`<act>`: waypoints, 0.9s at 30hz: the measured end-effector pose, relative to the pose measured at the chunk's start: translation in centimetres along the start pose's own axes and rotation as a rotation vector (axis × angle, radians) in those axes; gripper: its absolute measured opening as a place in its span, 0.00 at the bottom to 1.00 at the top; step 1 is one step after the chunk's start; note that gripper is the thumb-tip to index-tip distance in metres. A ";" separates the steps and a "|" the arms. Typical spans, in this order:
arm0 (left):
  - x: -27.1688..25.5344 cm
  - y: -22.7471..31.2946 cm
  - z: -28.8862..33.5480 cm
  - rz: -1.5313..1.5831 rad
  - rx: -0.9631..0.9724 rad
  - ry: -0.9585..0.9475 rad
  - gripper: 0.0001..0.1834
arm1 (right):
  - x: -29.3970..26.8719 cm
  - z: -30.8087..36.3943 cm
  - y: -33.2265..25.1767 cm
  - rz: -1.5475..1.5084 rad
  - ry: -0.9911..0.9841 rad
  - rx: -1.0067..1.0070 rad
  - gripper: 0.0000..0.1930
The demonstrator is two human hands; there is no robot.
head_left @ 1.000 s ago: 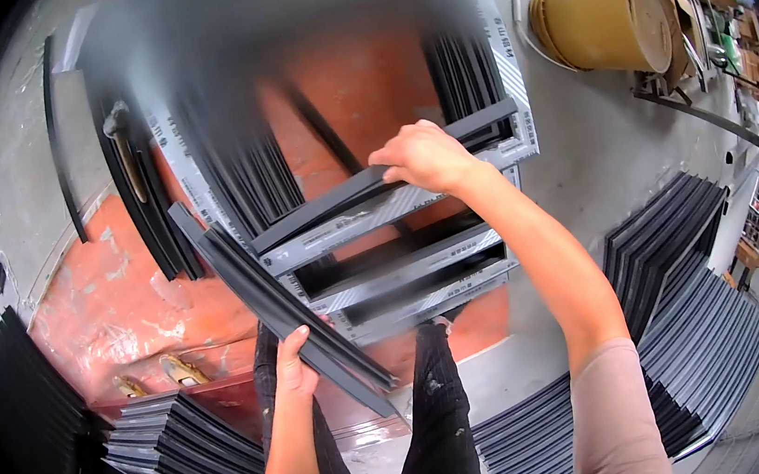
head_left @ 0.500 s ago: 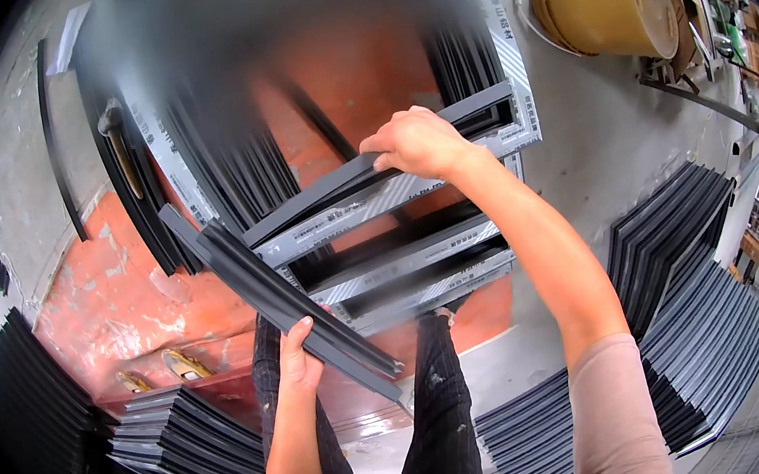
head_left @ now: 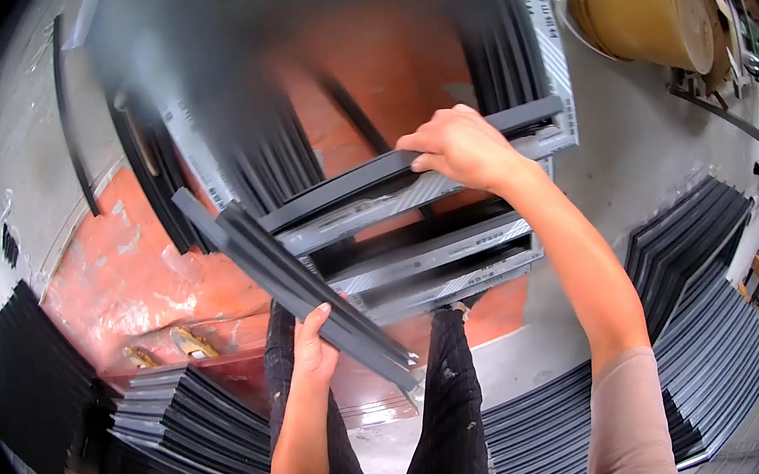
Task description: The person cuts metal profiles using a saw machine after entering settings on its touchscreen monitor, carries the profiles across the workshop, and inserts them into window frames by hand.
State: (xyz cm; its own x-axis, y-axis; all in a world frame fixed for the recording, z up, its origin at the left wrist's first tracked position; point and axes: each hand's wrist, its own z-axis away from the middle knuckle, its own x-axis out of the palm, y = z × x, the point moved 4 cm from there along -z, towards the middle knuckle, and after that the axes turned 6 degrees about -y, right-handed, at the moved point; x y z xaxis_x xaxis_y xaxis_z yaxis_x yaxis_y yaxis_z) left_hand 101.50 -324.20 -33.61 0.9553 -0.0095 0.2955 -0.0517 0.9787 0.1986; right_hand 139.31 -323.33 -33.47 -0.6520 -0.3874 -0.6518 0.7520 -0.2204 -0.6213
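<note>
My left hand (head_left: pixel 317 352) is closed around dark grey metal profiles (head_left: pixel 282 281), which slant from upper left down across my legs. At their upper part they cross the near left corner of a stack of rectangular frames (head_left: pixel 438 254) with pale printed film on the edges. My right hand (head_left: pixel 468 150), thumb and fingers pinched together, grips another long dark grey profile (head_left: pixel 336 186) along the top near side of that stack. This profile's left end meets the bundle in my left hand. The stack's far part is hidden by a dark blur.
Under the stack lies a worn red sheet (head_left: pixel 120 257). Black profiles (head_left: pixel 698 238) are piled on the right, with more (head_left: pixel 184 409) at lower left. A yellow-brown bucket (head_left: pixel 640 15) lies at the far right. Two shoes (head_left: pixel 190 343) rest on the left.
The view has shifted, so the frames and bucket appear farther right. Both hands keep their grips on the profiles, with little other visible movement.
</note>
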 end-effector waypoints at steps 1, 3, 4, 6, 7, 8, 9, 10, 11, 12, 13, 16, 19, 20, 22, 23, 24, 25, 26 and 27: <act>-0.6 -0.7 -0.6 0.018 -0.015 0.023 0.20 | -0.5 0.6 0.2 -0.012 0.045 0.013 0.13; 0.3 -0.7 -0.8 0.015 0.007 0.038 0.22 | -0.6 1.2 0.8 -0.066 0.117 0.016 0.14; 0.6 -1.0 -1.1 0.032 0.006 0.047 0.23 | -0.7 1.7 1.3 -0.091 0.139 0.023 0.15; 1.1 -0.7 -0.9 0.026 0.029 0.055 0.24 | -0.5 1.9 0.5 -0.072 0.097 0.054 0.15; 1.1 -0.8 -0.8 0.025 0.031 0.070 0.24 | -0.4 2.1 0.2 -0.050 0.066 0.058 0.16; 0.9 -0.6 -0.7 0.020 0.034 0.079 0.24 | -0.4 2.3 -0.1 -0.025 0.034 0.065 0.16; 0.7 -0.3 -0.7 0.013 0.045 0.104 0.24 | -0.6 2.8 -0.7 -0.032 0.035 0.064 0.16; 0.5 -0.3 -0.6 0.008 0.049 0.133 0.24 | -1.1 3.7 -1.6 0.028 0.103 0.070 0.15; 0.0 -0.1 -0.4 0.035 0.003 0.097 0.22 | -1.8 5.1 -2.5 0.092 0.167 0.081 0.14; -0.8 0.1 -0.4 0.011 -0.016 0.085 0.23 | -2.2 7.0 -3.3 0.129 0.202 0.097 0.17; -1.3 0.4 0.0 0.030 -0.032 0.102 0.23 | -2.1 9.1 -3.9 0.125 0.208 0.132 0.18; -0.9 0.2 0.0 0.051 -0.050 0.069 0.22 | -0.3 15.9 -3.6 0.152 0.161 0.228 0.20; 1.0 0.5 0.4 0.008 -0.072 0.049 0.22 | 4.5 17.6 -2.2 0.150 0.147 0.262 0.21; 1.3 0.6 0.4 -0.005 -0.074 0.052 0.22 | 6.2 17.2 -1.5 0.138 0.190 0.232 0.21; 1.7 0.8 0.3 -0.051 -0.028 0.029 0.23 | 9.3 14.9 -0.6 0.075 0.236 0.188 0.19; 1.4 0.8 0.3 -0.068 -0.027 0.034 0.23 | 11.0 13.7 -0.2 0.055 0.214 0.181 0.17; 1.1 0.6 0.2 -0.009 -0.031 0.020 0.20 | 12.7 12.8 0.1 0.036 0.191 0.174 0.15; 0.8 0.6 0.3 0.052 -0.033 0.006 0.18 | 14.0 11.8 0.1 0.006 0.180 0.145 0.14; 0.5 0.3 0.3 0.038 -0.033 0.014 0.18 | 15.3 11.3 0.0 -0.023 0.165 0.116 0.12; 0.2 0.0 0.1 0.025 -0.035 0.038 0.18 | 16.5 11.0 0.0 -0.044 0.149 0.142 0.12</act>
State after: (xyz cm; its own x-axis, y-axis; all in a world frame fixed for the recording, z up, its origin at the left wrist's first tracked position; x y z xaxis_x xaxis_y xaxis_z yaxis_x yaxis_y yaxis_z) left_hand 101.60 -324.27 -33.44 0.9643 0.0224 0.2640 -0.0665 0.9850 0.1589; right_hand 129.65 -339.57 -39.47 -0.6835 -0.2399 -0.6894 0.7219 -0.3619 -0.5898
